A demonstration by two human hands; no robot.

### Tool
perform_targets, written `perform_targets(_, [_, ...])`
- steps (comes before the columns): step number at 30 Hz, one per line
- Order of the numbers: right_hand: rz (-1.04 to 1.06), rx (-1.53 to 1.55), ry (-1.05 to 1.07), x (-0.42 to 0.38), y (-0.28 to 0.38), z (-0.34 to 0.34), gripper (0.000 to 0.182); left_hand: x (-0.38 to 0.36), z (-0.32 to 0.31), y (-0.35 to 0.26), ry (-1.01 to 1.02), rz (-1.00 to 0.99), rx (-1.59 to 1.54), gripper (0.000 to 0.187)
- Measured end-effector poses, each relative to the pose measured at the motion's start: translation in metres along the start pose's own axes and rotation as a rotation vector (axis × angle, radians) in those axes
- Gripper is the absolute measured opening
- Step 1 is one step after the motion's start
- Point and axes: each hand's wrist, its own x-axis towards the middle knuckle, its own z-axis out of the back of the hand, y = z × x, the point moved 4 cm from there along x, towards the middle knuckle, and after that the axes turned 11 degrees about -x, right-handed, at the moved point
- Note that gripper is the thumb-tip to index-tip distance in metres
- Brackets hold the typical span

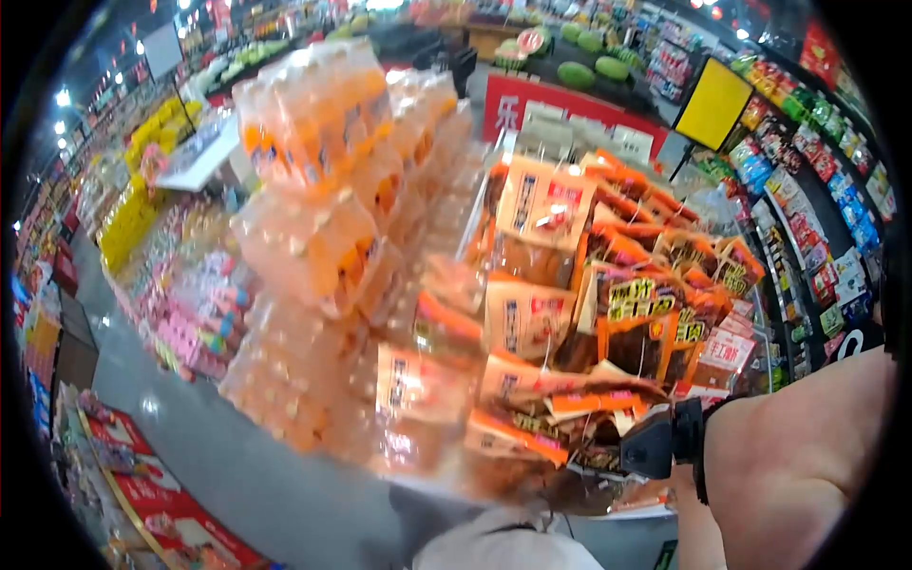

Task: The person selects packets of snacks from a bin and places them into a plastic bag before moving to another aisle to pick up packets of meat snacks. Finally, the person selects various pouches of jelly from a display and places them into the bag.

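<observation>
My right forearm [793,461] reaches in from the right edge, with a black wrist-worn device [662,442] strapped on it. The device and arm hide my right hand and its fingers, so I cannot make out whether it holds anything. Just beyond the device lies a heap of orange snack packets [636,296] with dark brown contents showing through clear windows. Several larger peach-coloured packets [544,201] with red-and-white labels lie in the same pile. A single such packet [425,380] rests at the near left side. My left hand is out of the picture.
Shrink-wrapped packs of orange drink bottles [313,119] are stacked high on the left. A red sign [575,114] and a yellow board [712,103] stand behind the packets. Stocked shelves [817,199] line the right. Grey floor [209,465] runs along the lower left.
</observation>
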Motion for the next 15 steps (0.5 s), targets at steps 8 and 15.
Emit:
perform_targets(8, [-0.030, 0.062, -0.021, -0.007, 0.018, 0.000, 0.019, 0.040, 0.050, -0.067, -0.021, -0.210, -0.059, 0.017])
perform_targets(15, [-0.381, 0.139, -0.160, -0.039, 0.019, -0.058, 0.017, 0.094, 0.043, -0.025, 0.097, 0.129, -0.033, 0.017])
